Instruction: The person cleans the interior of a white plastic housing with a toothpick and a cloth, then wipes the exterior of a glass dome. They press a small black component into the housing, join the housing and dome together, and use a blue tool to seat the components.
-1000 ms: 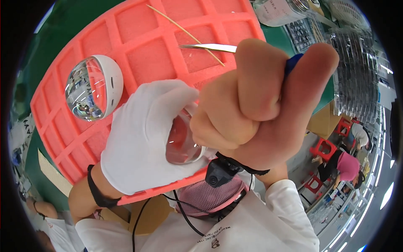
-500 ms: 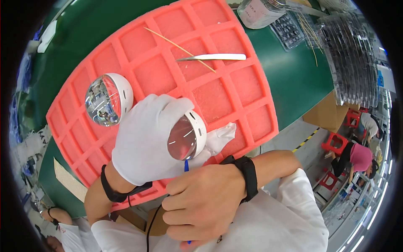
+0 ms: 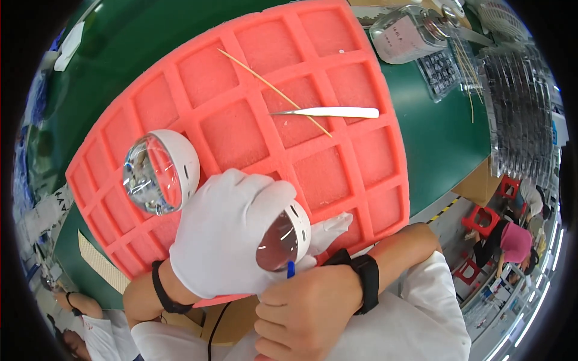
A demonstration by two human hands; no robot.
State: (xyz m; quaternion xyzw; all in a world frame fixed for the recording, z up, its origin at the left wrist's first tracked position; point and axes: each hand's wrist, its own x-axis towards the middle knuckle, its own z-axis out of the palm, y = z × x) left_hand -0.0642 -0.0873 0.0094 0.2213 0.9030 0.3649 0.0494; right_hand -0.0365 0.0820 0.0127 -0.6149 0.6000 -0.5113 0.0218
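A white glove covers my left hand (image 3: 226,240), whose fingers wrap round a round white device with a glossy dark, reddish-reflecting domed front (image 3: 280,243). My bare right hand (image 3: 304,313) is closed around a slim blue tool (image 3: 291,269) of a kind I cannot make out; its tip shows by the dome's lower edge. Contact between tip and dome cannot be told. Left of the glove, a second white device (image 3: 186,165) with a mirror-like dome rests on the pink foam tray (image 3: 238,135). A crumpled white cloth or glove piece (image 3: 331,231) lies by the held device.
Across the tray lie a thin wooden stick (image 3: 259,78) and a white-handled tool with a thin metal tip (image 3: 343,112). Far right on the green table (image 3: 439,138) stand a glass jar (image 3: 400,39), a small parts tray (image 3: 438,72) and stacked clear trays (image 3: 521,108). Other people sit nearby.
The view has shifted, so the tray and its things appear lower and farther right. Both hands keep their grip; the blue tool's lower end no longer shows below my right hand.
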